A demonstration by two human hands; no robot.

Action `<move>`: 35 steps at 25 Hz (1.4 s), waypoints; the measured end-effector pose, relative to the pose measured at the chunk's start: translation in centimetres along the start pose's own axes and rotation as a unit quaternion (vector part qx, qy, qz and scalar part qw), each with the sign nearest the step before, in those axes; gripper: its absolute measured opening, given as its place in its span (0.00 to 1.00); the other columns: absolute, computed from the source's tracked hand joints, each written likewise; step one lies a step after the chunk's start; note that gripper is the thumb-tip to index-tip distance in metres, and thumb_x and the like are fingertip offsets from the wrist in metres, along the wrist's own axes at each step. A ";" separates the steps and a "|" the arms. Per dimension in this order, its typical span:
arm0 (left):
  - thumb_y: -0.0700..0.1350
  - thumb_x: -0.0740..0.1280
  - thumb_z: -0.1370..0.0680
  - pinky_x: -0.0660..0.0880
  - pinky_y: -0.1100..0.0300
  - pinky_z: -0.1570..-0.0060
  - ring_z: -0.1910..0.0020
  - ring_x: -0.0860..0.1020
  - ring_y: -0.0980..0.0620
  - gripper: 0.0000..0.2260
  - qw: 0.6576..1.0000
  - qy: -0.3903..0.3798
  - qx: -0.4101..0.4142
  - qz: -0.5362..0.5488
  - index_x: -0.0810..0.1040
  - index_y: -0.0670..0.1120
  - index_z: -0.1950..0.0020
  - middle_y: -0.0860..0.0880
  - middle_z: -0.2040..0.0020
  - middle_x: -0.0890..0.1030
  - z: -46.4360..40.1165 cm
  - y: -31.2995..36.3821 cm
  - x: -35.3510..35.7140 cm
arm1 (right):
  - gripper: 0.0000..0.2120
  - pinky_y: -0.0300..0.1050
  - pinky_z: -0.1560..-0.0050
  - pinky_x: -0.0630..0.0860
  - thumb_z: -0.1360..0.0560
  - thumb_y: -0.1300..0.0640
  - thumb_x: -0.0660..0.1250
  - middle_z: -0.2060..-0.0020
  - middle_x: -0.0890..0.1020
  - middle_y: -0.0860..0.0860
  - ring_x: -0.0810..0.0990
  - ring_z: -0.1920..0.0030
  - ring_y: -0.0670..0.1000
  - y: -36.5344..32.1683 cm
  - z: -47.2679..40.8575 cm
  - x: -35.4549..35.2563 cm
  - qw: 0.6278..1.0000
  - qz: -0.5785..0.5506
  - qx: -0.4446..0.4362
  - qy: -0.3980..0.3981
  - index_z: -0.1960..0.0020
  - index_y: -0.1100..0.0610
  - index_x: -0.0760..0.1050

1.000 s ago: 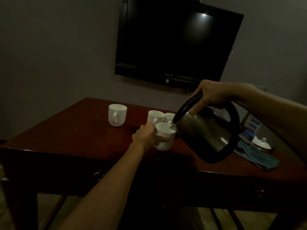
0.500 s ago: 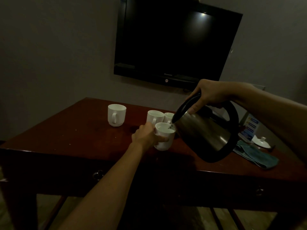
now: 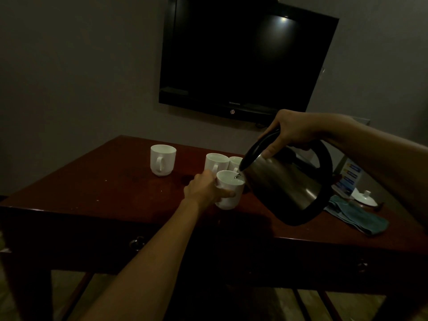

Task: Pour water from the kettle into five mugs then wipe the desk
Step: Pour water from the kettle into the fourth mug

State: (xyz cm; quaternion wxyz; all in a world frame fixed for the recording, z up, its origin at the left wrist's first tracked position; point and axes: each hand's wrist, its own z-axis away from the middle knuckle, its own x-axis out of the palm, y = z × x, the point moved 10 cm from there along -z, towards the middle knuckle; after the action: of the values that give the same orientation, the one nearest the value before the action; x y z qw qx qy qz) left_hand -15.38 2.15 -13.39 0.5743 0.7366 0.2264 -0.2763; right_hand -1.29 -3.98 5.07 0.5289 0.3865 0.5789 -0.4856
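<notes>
Four white mugs are visible on the desk [image 3: 92, 193]; the left hand [image 3: 203, 191] grips the nearest mug [image 3: 229, 193] while the right hand [image 3: 291, 133] holds the kettle [image 3: 284, 181] tilted, spout over its rim. Two mugs [image 3: 214, 162] sit at its 12 o'clock, another mug [image 3: 162, 159] at 10, and a teal cloth [image 3: 361, 218] lies at 3.

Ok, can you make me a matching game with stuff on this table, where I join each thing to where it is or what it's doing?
Things:
1. kettle
2. blue cloth
3. lone mug
4. mug by the spout

Places or states:
A. stands apart, toward the left
B. tilted, gripped by the right hand
C. held by the left hand
D. lies flat near the table's right end

Pairs: 1-B, 2-D, 3-A, 4-C
</notes>
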 end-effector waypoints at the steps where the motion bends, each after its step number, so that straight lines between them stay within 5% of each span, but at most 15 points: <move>1: 0.60 0.78 0.34 0.78 0.46 0.47 0.48 0.79 0.48 0.26 1.000 -0.003 0.001 0.003 0.70 0.47 0.47 0.48 0.46 0.80 -0.1 -0.1 0.1 | 0.22 0.27 0.82 0.65 0.30 0.55 0.76 0.80 0.77 0.36 0.74 0.82 0.35 0.0 0.0 0.0 1.000 0.000 0.000 0.000 0.38 0.61 0.79; 15: 0.58 0.77 0.32 0.76 0.54 0.55 0.51 0.79 0.50 0.23 1.000 -0.002 0.004 0.002 0.70 0.47 0.49 0.48 0.50 0.80 0.1 0.3 0.0 | 0.24 0.33 0.79 0.69 0.33 0.50 0.77 0.80 0.78 0.40 0.73 0.82 0.40 0.7 -0.5 0.0 1.000 -0.001 -0.012 0.001 0.40 0.58 0.81; 24: 0.60 0.78 0.33 0.76 0.51 0.50 0.48 0.79 0.49 0.25 1.000 -0.004 -0.004 0.006 0.71 0.48 0.49 0.49 0.48 0.80 0.0 -0.1 0.1 | 0.20 0.26 0.81 0.66 0.29 0.55 0.76 0.81 0.77 0.37 0.74 0.80 0.34 1.0 -0.3 0.0 1.000 -0.023 -0.008 0.010 0.40 0.60 0.81; 29: 0.62 0.77 0.33 0.69 0.53 0.53 0.42 0.76 0.47 0.31 0.999 0.007 -0.028 -0.022 0.72 0.47 0.38 0.50 0.44 0.77 0.1 -0.2 -0.2 | 0.19 0.30 0.71 0.73 0.31 0.53 0.76 0.66 0.82 0.45 0.81 0.68 0.36 3.0 0.8 0.4 0.996 -0.079 -0.025 0.042 0.42 0.58 0.82; 35: 0.63 0.76 0.33 0.75 0.51 0.51 0.44 0.78 0.48 0.31 0.999 -0.006 -0.039 -0.020 0.73 0.47 0.38 0.48 0.43 0.80 -0.2 -0.5 0.2 | 0.18 0.26 0.72 0.71 0.29 0.60 0.74 0.70 0.83 0.39 0.79 0.71 0.35 6.0 2.4 1.1 0.979 -0.178 -0.036 0.089 0.39 0.54 0.80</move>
State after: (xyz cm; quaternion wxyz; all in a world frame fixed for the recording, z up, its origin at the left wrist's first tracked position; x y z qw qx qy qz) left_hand -15.58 2.48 -13.84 0.5984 0.7073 0.2479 -0.2830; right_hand 4.92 -5.01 3.08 0.3937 0.2996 0.7002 -0.5147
